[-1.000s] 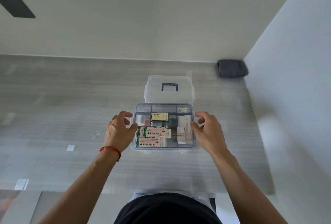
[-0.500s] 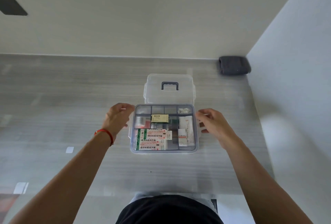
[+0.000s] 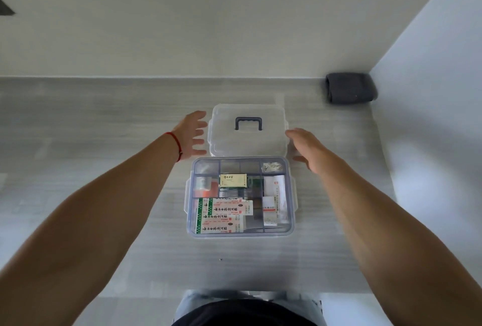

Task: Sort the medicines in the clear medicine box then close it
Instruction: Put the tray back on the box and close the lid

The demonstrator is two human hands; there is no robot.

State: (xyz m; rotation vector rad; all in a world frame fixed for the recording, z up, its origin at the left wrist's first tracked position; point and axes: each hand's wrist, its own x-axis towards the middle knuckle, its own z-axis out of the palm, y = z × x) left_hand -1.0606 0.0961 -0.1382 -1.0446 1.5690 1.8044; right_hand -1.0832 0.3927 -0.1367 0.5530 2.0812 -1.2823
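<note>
The clear medicine box [image 3: 188, 196] stands open on the grey table, its divided tray holding plaster packets with green stripes [image 3: 224, 215], a yellow packet [image 3: 233, 180] and white packets [image 3: 273, 200]. Just behind it lies the clear lid [image 3: 247, 143] with a dark handle [image 3: 248, 122]. My left hand [image 3: 193, 135] is spread beside the lid's left edge, fingers apart, close to it. My right hand [image 3: 305, 147] hovers by the lid's right edge, fingers apart. Neither hand holds anything.
A dark grey rolled cloth [image 3: 349, 87] lies in the far right corner against the walls. A white wall runs along the right side and the back of the table [image 3: 104, 117]. The table's near edge is just in front of my body.
Both hands have left the sides of the box and moved forward to either side of the lid behind it. The box itself has not shifted.
</note>
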